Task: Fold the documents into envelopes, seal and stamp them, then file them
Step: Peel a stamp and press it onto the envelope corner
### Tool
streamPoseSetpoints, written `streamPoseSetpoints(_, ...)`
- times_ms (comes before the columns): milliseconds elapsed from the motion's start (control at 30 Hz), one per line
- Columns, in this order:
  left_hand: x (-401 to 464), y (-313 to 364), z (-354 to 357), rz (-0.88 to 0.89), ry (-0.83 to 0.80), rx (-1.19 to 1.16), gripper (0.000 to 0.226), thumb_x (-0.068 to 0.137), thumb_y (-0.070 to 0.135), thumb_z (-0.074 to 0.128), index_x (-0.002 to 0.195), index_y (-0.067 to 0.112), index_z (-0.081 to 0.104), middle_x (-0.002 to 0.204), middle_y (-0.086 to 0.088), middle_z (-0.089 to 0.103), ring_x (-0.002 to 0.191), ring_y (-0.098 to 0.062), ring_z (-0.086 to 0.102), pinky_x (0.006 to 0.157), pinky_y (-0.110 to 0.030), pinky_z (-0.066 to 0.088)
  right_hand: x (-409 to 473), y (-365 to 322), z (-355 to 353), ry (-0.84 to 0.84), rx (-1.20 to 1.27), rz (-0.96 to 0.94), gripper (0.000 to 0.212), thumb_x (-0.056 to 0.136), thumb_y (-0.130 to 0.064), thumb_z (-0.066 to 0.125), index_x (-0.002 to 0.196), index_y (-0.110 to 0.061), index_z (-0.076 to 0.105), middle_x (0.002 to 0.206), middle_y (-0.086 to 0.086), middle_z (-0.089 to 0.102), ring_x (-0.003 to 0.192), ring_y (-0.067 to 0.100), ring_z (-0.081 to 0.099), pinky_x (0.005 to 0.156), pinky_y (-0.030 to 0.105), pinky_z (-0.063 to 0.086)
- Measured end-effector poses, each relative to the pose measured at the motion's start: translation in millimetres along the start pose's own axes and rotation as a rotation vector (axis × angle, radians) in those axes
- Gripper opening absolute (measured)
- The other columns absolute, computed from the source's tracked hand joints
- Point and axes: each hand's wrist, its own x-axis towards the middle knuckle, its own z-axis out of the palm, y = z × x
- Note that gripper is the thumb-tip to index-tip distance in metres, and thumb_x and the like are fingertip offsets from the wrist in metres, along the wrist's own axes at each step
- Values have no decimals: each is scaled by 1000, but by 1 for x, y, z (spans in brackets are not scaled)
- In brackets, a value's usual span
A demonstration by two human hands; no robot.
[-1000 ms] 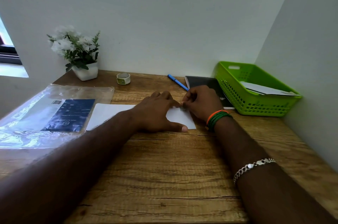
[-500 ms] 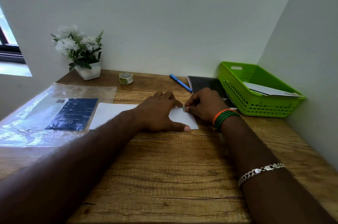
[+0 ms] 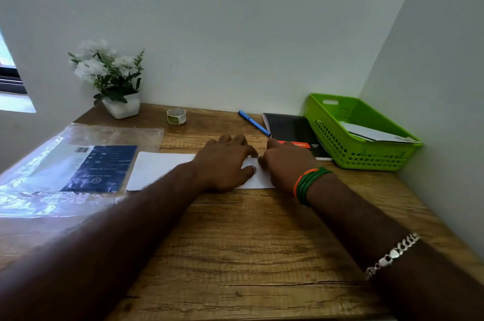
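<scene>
We press our left hand flat on the white envelope, fingers spread and straight, thumb lying along it. Our right hand rests on the envelope's right end with fingers curled down at the top edge; we cannot tell whether they pinch anything there. The envelope lies flat on the wooden desk, mid-desk.

Far left lies a clear plastic bag with a blue packet inside, its edge just beside the envelope. Behind stand a potted plant and a roll of tape. Further right lie a blue pen and a black notebook, then a green basket holding envelopes.
</scene>
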Motion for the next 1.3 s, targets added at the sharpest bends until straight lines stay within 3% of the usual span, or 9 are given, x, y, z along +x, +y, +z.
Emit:
streamPoseSetpoints(200,1,3,2,6,26,41,51,101,54,46,148,35,44,149,1,42,137,-23,39,109,-46,37,-7,-9,7,40,-67,-47,41,100,-23,55,140,-14,52,142,10,41,129,30,45,89,42,53)
streamPoseSetpoints(333,2,3,0,-2,-2,36,52,100,54,48,148,34,44,152,1,40,140,-23,37,112,-47,36,-8,9,23,153,179,-67,42,99,-22,57,141,-24,55,131,3,48,119,21,50,91,33,49)
streamPoseSetpoints(467,4,3,0,-6,-18,34,52,101,54,49,148,33,44,152,1,39,140,-22,36,113,-47,37,-7,20,37,276,464,50,29,100,-26,52,121,-25,71,115,-4,58,99,14,56,82,30,51)
streamPoseSetpoints(600,4,4,-1,-10,-28,28,52,101,53,50,148,32,44,153,1,39,140,-22,36,114,-47,37,-9,19,38,294,509,33,30,98,-30,50,116,-25,74,111,-4,56,94,14,57,79,34,53)
streamPoseSetpoints(767,3,2,0,-8,-19,26,53,100,54,50,148,34,45,151,2,40,138,-21,38,112,-46,38,-10,20,39,373,622,-10,35,94,-8,55,112,-29,77,110,-4,56,96,15,56,79,32,52)
streamPoseSetpoints(933,4,2,-1,-8,-29,40,54,100,54,50,149,33,45,153,2,39,140,-22,36,113,-47,38,-9,23,43,407,673,-25,38,90,-1,56,104,-28,80,103,-5,59,96,13,57,77,29,50)
streamPoseSetpoints(1067,3,2,-1,-3,-24,44,53,100,54,49,149,33,45,152,2,39,139,-22,37,112,-47,39,-8,21,44,399,658,-19,38,90,-3,55,105,-28,79,102,-5,59,94,13,56,76,30,49)
streamPoseSetpoints(1300,3,2,-2,-1,-33,37,53,100,54,49,149,34,44,152,3,39,140,-21,36,112,-47,38,-3,22,48,434,716,157,23,92,-13,63,98,-25,81,98,-3,60,88,8,49,76,25,41)
